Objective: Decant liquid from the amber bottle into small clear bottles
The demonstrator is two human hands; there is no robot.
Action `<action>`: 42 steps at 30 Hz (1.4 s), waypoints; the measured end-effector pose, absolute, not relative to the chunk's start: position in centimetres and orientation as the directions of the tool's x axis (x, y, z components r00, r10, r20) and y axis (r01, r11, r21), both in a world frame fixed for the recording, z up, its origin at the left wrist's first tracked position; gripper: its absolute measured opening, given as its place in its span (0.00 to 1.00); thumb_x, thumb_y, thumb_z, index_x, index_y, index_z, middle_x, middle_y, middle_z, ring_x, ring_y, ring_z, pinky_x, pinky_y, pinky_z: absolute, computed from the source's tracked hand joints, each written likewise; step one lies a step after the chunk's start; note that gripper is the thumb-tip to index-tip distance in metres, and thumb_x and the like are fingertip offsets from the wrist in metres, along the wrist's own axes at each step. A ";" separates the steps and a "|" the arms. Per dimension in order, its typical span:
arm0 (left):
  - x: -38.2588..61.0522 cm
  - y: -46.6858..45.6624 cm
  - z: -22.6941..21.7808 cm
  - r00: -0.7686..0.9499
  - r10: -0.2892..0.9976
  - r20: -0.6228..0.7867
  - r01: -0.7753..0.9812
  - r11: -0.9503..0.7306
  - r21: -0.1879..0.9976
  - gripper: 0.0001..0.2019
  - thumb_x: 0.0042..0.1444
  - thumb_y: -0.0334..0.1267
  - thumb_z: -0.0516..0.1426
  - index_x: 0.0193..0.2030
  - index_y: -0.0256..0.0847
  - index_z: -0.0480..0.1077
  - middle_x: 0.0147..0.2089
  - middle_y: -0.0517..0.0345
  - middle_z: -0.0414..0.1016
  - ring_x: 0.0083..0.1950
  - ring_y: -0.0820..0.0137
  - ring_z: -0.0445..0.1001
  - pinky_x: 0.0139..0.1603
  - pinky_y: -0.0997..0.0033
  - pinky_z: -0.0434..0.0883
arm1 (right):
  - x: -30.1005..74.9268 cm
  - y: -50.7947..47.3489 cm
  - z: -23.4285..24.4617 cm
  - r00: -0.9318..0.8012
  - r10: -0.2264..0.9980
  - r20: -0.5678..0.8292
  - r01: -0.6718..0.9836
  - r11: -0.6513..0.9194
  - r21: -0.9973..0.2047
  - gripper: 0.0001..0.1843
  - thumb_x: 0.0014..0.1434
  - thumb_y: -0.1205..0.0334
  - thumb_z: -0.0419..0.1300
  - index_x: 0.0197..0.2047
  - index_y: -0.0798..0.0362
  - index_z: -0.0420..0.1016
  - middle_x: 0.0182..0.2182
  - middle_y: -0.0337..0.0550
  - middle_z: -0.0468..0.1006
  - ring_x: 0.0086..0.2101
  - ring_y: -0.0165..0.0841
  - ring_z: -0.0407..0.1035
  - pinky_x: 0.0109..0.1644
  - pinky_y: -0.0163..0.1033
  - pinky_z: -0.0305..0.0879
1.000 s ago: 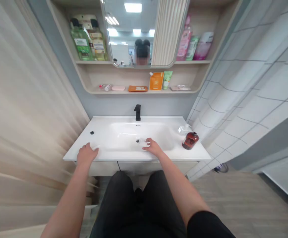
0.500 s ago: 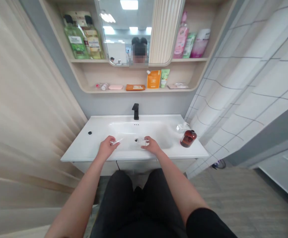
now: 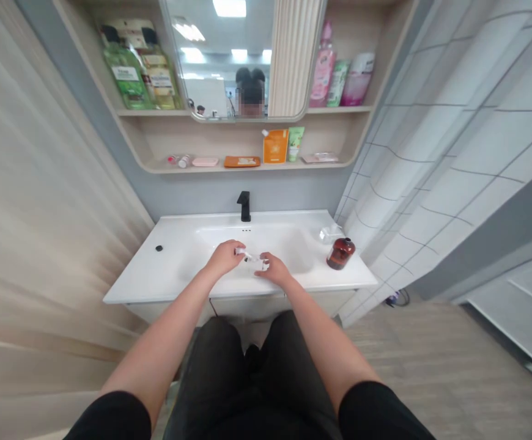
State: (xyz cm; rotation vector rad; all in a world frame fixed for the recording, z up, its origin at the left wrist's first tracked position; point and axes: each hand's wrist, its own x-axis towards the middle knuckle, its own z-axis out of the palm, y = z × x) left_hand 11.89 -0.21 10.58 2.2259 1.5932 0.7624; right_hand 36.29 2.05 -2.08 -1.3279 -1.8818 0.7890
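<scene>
My left hand (image 3: 224,257) and my right hand (image 3: 274,271) are close together over the middle of a white ceramic washbasin (image 3: 247,232). Pinched in my left hand, a thin white plastic stick (image 3: 243,252) points toward my right hand. My right fingers hold a small transparent plastic piece (image 3: 259,263), whose exact shape is hard to make out. The stick's tip nearly reaches it, but I cannot tell whether they touch. My fingers hide part of both items.
A black faucet (image 3: 244,206) stands behind the basin. On the counter's right lie an amber bottle (image 3: 340,253) and crumpled clear plastic (image 3: 331,233). Toiletries fill the shelves (image 3: 243,166) around a mirror above. A pale curtain (image 3: 41,201) hangs left, a tiled wall (image 3: 444,165) right.
My left hand has moved right from the basin's left side, bringing the white stick close to the transparent piece. My right hand has stayed nearly still. The whole view has shifted slightly.
</scene>
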 end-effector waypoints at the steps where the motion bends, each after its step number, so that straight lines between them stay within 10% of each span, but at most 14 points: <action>1: 12.2 0.0 10.7 0.285 0.931 0.230 0.786 -0.364 0.500 0.15 0.62 0.34 0.65 0.54 0.41 0.85 0.54 0.51 0.86 0.49 0.62 0.83 0.58 0.64 0.78 | 36.3 2.1 -2.2 -0.243 0.949 0.201 0.524 0.303 -0.796 0.37 0.45 0.57 0.83 0.57 0.43 0.77 0.52 0.43 0.84 0.45 0.43 0.80 0.51 0.47 0.76; 12: 16.2 0.6 10.3 0.460 0.887 0.048 0.876 -0.462 0.140 0.14 0.68 0.44 0.62 0.54 0.43 0.84 0.51 0.45 0.86 0.56 0.55 0.83 0.60 0.61 0.74 | 36.5 2.1 -2.7 -0.270 0.909 0.317 0.421 0.407 -0.810 0.38 0.47 0.51 0.81 0.59 0.45 0.78 0.55 0.46 0.83 0.45 0.41 0.78 0.53 0.48 0.75; 19: 15.7 1.0 10.9 0.525 0.851 0.023 0.840 -0.522 0.146 0.13 0.65 0.39 0.63 0.55 0.46 0.83 0.54 0.49 0.86 0.57 0.56 0.83 0.59 0.63 0.74 | 36.5 2.5 -2.5 -0.302 0.891 0.340 0.337 0.433 -0.836 0.36 0.47 0.51 0.81 0.58 0.46 0.78 0.55 0.46 0.84 0.47 0.41 0.78 0.57 0.49 0.75; 28: 17.9 0.1 10.6 0.275 0.961 -0.040 0.961 -0.275 0.013 0.24 0.75 0.55 0.54 0.55 0.36 0.82 0.52 0.34 0.85 0.57 0.49 0.84 0.57 0.57 0.76 | 36.6 2.0 -2.3 -0.297 0.885 0.359 0.378 0.455 -0.806 0.38 0.47 0.54 0.81 0.60 0.46 0.78 0.58 0.49 0.82 0.48 0.43 0.77 0.53 0.48 0.77; 42: 15.8 0.7 11.4 0.522 0.853 0.013 0.823 -0.508 0.254 0.17 0.65 0.36 0.62 0.60 0.47 0.80 0.58 0.49 0.82 0.58 0.58 0.81 0.61 0.64 0.74 | 36.6 1.6 -0.9 -0.278 0.902 0.331 0.319 0.411 -0.854 0.34 0.47 0.51 0.80 0.57 0.47 0.79 0.54 0.47 0.83 0.47 0.41 0.77 0.56 0.48 0.75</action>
